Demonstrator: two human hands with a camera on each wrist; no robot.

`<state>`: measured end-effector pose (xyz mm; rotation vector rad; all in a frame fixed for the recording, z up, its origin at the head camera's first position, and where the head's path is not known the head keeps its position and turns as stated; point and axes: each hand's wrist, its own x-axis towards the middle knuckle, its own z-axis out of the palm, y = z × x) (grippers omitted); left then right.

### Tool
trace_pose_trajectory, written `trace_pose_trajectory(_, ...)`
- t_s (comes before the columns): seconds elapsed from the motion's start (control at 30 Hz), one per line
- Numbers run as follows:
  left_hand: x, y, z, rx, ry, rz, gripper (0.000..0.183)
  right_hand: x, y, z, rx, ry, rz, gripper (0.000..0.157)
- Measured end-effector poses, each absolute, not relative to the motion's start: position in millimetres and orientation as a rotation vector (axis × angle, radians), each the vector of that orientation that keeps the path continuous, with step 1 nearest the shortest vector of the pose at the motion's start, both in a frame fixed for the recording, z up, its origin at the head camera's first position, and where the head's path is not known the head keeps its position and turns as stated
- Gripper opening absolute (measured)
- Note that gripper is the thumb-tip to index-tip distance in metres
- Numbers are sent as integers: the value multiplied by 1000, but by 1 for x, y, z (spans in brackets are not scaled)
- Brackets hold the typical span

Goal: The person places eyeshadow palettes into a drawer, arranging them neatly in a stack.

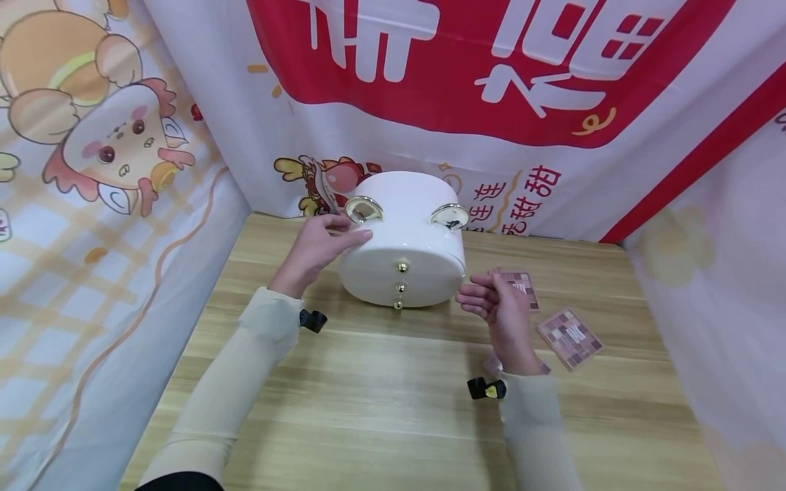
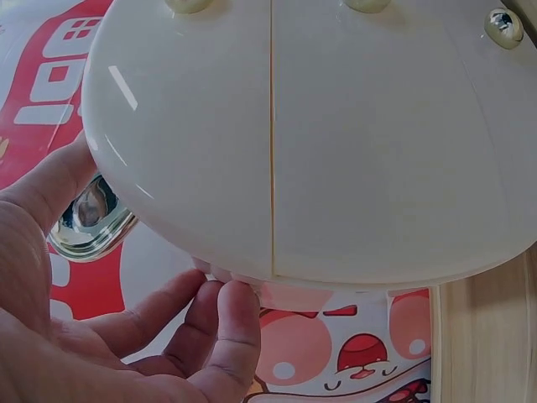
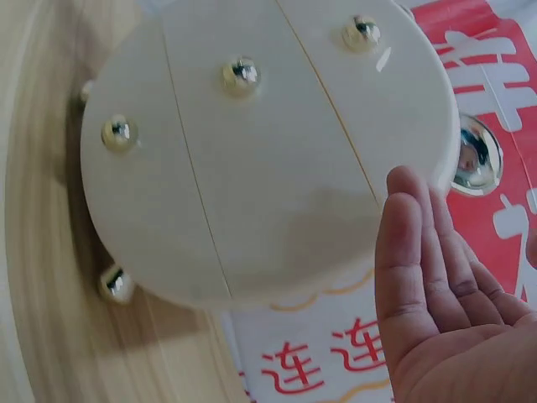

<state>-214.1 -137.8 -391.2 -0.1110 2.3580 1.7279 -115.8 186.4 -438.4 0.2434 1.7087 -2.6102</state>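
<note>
A glossy white drawer box (image 1: 402, 204) with rounded ends stands on the table. Gold ball knobs (image 1: 402, 266) run down its front, and two gold-rimmed ear-like rounds (image 1: 450, 216) sit on its top. My left hand (image 1: 316, 249) holds the box's upper left side: the thumb lies at the top front edge, and bent fingertips (image 2: 239, 294) meet the side near the seam of the top section. My right hand (image 1: 497, 303) is beside the box's right side, its fingers fairly straight and together. In the right wrist view those fingers (image 3: 403, 243) overlap the box's edge.
Right of the box lie eyeshadow palettes: one (image 1: 571, 339) in full view, another (image 1: 522, 286) partly behind my right hand. Something pinkish (image 1: 493, 365) shows under the right wrist. Printed cloth (image 1: 393, 123) hangs behind the wooden table (image 1: 368, 409) and along both sides.
</note>
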Motion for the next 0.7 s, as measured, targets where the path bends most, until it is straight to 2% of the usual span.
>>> trace_pose_trajectory(0.27,-215,-137,-390,-89,2368,1713,82,-114,164,-442,175,1682,-2590,48)
trace_pose_trajectory(0.47,-216,-137,-390,-85,2368,1709,82,-114,144,-446,161,1634,-2578,51)
trace_pose_trajectory(0.7,-216,-139,-391,-114,2372,1707,85,-120,116,-448,147,1606,-2539,39)
